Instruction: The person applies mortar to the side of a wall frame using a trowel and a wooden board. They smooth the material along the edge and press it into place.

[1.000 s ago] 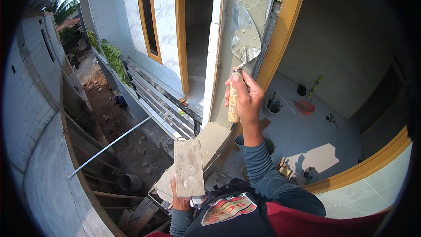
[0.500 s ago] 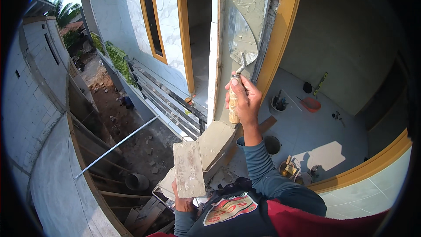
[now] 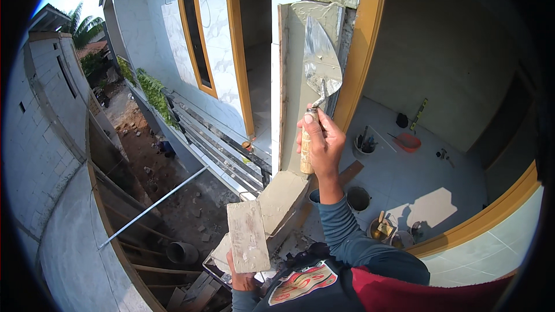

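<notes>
Your right hand (image 3: 326, 149) reaches far in a curled grip, thumb (image 3: 311, 125) uppermost; your left hand (image 3: 242, 281) sits near, left, partly hidden.

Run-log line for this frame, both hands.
right hand: grips wooden-handled trowel | trowel blade: over mortar-coated strip | left hand: holds rectangular mortar-smeared board

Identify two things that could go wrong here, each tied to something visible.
The right hand holds the trowel close to the yellow frame; a slip might scratch it. The rectangular board in the left hand overlaps the tan ledge in view; it might bump that surface.
</notes>
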Motion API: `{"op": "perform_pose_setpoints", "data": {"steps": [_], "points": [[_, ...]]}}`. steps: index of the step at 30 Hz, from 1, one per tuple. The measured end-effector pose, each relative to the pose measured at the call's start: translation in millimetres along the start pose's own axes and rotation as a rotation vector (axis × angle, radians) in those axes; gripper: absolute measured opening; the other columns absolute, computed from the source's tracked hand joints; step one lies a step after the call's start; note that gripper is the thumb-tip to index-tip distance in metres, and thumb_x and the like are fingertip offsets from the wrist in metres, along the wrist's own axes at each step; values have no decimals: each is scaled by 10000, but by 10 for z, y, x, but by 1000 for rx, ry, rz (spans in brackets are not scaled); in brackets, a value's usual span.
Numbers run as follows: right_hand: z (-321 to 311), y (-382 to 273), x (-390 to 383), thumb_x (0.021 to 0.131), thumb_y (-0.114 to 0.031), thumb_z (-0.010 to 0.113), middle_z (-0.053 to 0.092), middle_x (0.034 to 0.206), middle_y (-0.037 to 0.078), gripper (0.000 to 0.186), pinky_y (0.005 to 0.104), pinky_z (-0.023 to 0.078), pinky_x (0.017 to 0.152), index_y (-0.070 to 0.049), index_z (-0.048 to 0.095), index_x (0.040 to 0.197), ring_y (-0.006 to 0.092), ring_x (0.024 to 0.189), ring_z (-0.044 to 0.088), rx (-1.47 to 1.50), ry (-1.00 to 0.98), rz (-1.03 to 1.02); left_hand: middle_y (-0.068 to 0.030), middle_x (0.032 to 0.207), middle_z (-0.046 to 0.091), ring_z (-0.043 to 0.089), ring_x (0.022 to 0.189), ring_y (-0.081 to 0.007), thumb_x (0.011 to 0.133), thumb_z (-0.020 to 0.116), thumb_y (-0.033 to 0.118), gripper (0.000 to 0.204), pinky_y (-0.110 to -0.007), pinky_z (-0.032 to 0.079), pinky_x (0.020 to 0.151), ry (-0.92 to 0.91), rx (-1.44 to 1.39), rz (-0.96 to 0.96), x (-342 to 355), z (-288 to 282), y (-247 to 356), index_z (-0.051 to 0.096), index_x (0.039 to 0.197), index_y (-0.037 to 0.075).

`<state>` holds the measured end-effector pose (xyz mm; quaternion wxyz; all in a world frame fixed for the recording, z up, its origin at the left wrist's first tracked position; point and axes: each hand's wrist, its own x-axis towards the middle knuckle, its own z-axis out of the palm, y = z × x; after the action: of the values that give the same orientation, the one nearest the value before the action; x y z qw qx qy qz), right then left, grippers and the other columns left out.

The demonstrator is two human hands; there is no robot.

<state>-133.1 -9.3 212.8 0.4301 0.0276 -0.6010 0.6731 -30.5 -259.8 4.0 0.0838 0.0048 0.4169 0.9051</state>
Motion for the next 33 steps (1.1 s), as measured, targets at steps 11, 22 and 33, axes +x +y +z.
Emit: {"op": "perform_pose_setpoints", "data": {"steps": [11,22,33], "points": [[181,-191,381,953,-237,617,611,789,66,377,244,478,447,29,596,1218,95,556,571,21,-118,-5,-96,1034,686,680,865,-167,910,569,88,307,-294,562,703,-52,232,94,65,155,-24,594,1182,-53],[-167,-235,45,965,-176,594,614,800,68,378,238,475,470,51,568,1267,89,577,562,70,71,-152,-98,1014,696,691,874,-179,903,585,163,353,-304,574,708,1,277,97,-17,81,-59,599,1190,-43],[-74,60,117,952,-196,613,612,794,65,379,246,481,454,54,582,1235,88,563,564,16,-120,69,-79,1030,687,670,854,-148,892,571,19,296,-285,552,715,-76,405,151,5,153,-65,599,1181,-44]]}}
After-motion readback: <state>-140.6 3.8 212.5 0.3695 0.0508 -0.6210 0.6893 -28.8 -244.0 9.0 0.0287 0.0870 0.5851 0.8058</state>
